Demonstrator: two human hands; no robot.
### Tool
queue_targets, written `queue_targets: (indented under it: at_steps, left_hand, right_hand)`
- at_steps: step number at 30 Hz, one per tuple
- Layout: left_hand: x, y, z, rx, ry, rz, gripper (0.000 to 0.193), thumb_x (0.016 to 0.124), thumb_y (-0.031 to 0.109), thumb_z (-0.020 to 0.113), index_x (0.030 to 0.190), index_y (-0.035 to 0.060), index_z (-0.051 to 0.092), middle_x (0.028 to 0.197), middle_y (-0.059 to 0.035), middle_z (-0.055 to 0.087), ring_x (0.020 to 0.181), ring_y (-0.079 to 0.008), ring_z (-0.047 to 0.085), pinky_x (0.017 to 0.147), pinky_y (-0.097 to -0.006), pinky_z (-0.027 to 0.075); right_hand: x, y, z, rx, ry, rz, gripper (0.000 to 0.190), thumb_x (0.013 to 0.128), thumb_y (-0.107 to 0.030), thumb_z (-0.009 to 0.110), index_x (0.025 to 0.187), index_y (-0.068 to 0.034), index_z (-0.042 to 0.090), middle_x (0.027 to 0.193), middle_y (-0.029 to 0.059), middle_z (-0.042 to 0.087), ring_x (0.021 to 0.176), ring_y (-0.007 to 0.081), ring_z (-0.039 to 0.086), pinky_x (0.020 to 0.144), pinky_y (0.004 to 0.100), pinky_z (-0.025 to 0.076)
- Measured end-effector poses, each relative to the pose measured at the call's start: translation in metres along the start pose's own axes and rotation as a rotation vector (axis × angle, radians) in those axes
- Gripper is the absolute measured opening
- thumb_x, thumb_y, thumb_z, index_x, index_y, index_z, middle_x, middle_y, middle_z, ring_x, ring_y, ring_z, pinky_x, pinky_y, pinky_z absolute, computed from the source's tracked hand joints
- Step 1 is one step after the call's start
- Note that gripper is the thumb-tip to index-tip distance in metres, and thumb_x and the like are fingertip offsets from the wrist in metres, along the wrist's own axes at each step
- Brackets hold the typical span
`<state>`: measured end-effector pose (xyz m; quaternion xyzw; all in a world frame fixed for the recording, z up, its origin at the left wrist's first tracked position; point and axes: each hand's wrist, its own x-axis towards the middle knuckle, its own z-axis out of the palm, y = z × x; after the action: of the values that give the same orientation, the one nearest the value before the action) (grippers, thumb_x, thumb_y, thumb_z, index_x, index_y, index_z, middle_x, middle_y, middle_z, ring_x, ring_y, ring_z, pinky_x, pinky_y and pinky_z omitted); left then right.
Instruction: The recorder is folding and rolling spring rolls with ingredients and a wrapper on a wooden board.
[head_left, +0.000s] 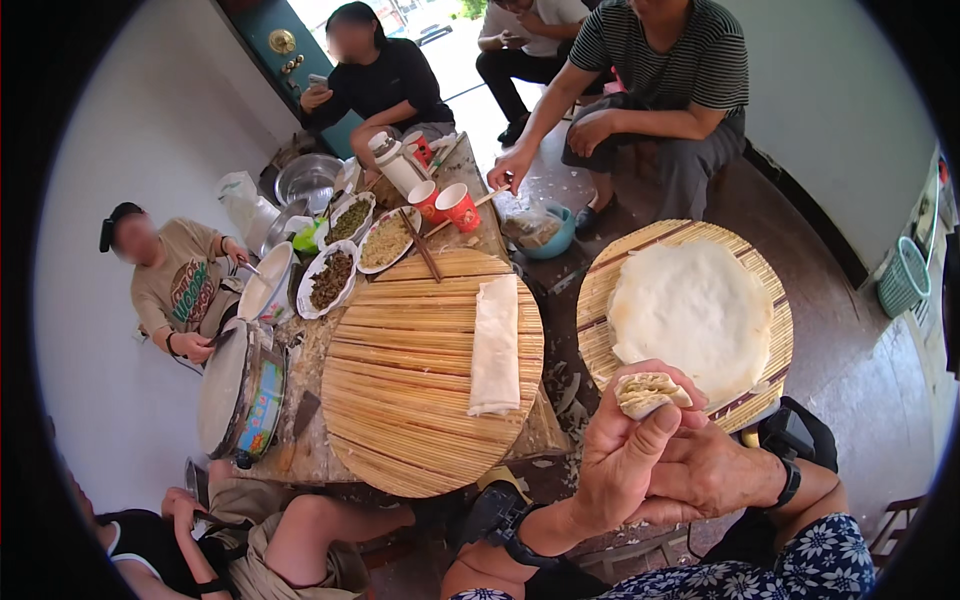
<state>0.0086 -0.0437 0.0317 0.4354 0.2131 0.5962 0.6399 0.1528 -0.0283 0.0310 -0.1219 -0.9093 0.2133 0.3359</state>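
My left hand (613, 454) pinches a filled wrap (651, 393) between thumb and fingers, its cut or bitten end facing up and pale filling showing. My right hand (701, 472) is folded against the left; whether it also grips the wrap's lower part is hidden. Just beyond my hands, a stack of thin round flatbreads (690, 307) lies on a round slatted mat (780, 322). To the left, a folded flatbread roll (496, 345) rests at the right side of a larger round slatted mat (420, 375), with chopsticks (421, 247) across its far edge.
Dishes of dark filling (331, 279), yellowish filling (386, 238) and green filling (350, 221) stand beside red paper cups (457, 208). A co-worker (191, 277) works at a round griddle (232, 390). Another person (660, 75) reaches over a blue bowl (546, 231). More people sit around.
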Motion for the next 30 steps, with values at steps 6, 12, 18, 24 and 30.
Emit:
queue_targets:
  at_steps: [6, 12, 18, 24, 30]
  left_hand:
    - [-0.0015, 0.0033, 0.0006, -0.032, -0.001, -0.036, 0.029, 0.097, 0.02, 0.056, 0.117, 0.0007, 0.047, 0.098, -0.0119, 0.059, 0.09, -0.0166, 0.059, 0.085, -0.0314, 0.05]
    - [0.0027, -0.0014, -0.0002, -0.004, -0.05, 0.03, 0.028, 0.097, 0.019, 0.057, 0.117, 0.0016, 0.048, 0.103, -0.0117, 0.056, 0.091, -0.0167, 0.059, 0.086, -0.0306, 0.049]
    - [0.003, 0.001, 0.0015, -0.024, -0.038, 0.005, 0.027, 0.097, 0.019, 0.056, 0.116, 0.0013, 0.049, 0.105, -0.0111, 0.055, 0.092, -0.0166, 0.059, 0.086, -0.0307, 0.05]
    - [0.0026, 0.0047, 0.0026, -0.036, -0.031, 0.012, 0.027, 0.097, 0.019, 0.055, 0.116, 0.0007, 0.048, 0.104, -0.0107, 0.055, 0.092, -0.0163, 0.059, 0.086, -0.0306, 0.049]
    - [0.0029, 0.0026, -0.0045, -0.01, -0.124, 0.052, 0.023, 0.1, 0.015, 0.051, 0.118, 0.0013, 0.046, 0.109, -0.0083, 0.052, 0.092, -0.0108, 0.053, 0.086, -0.0254, 0.046]
  right_hand:
    - [0.0, -0.0025, 0.0, -0.006, 0.004, 0.014, 0.024, 0.081, -0.029, 0.073, 0.09, -0.008, 0.066, 0.086, 0.0097, 0.061, 0.078, 0.0259, 0.062, 0.068, 0.0361, 0.052]
    - [-0.0009, -0.001, -0.0026, -0.032, 0.003, 0.0, 0.025, 0.081, -0.028, 0.073, 0.092, -0.007, 0.066, 0.087, 0.0109, 0.061, 0.082, 0.0272, 0.062, 0.07, 0.0365, 0.051]
    - [-0.0011, -0.0014, -0.001, -0.019, 0.021, 0.007, 0.024, 0.081, -0.027, 0.073, 0.09, -0.007, 0.066, 0.088, 0.0115, 0.06, 0.08, 0.0271, 0.062, 0.07, 0.0366, 0.052]
    - [0.0017, -0.0025, -0.0009, -0.001, 0.015, 0.012, 0.022, 0.08, -0.026, 0.073, 0.089, -0.007, 0.066, 0.087, 0.0113, 0.06, 0.078, 0.0272, 0.062, 0.068, 0.0366, 0.051]
    - [0.0034, -0.0037, -0.0002, -0.009, 0.011, 0.01, 0.022, 0.08, -0.027, 0.074, 0.087, -0.007, 0.066, 0.086, 0.0109, 0.06, 0.079, 0.0267, 0.061, 0.069, 0.0369, 0.051]
